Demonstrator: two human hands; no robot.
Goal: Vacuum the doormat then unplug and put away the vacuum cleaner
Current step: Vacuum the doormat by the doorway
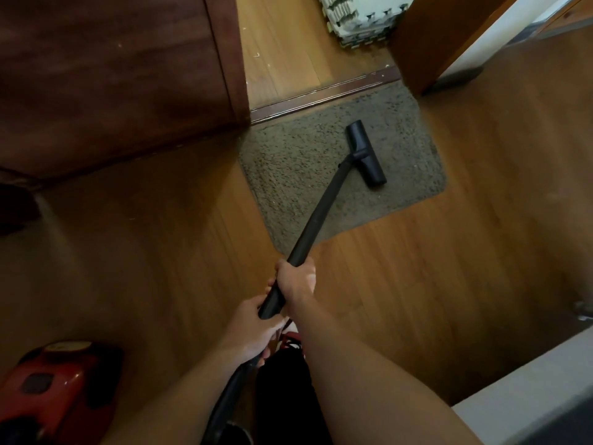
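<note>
I read both hands wrapped around the black vacuum wand (322, 203): the right hand (296, 279) grips farther up, the left hand (256, 326) its near end. The wand slants far-right to the floor head (365, 154), which rests on the grey doormat (288, 162) with its long axis near-to-far. The red vacuum cleaner body (54, 387) sits near left.

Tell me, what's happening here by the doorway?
A person is vacuuming the doormat. The right hand and the left hand both grip the black tube, with the right one further along it. The brush head rests on the right half of the mat, not far from the door sill. The red vacuum cleaner sits on the wooden floor at the person's left.
</note>
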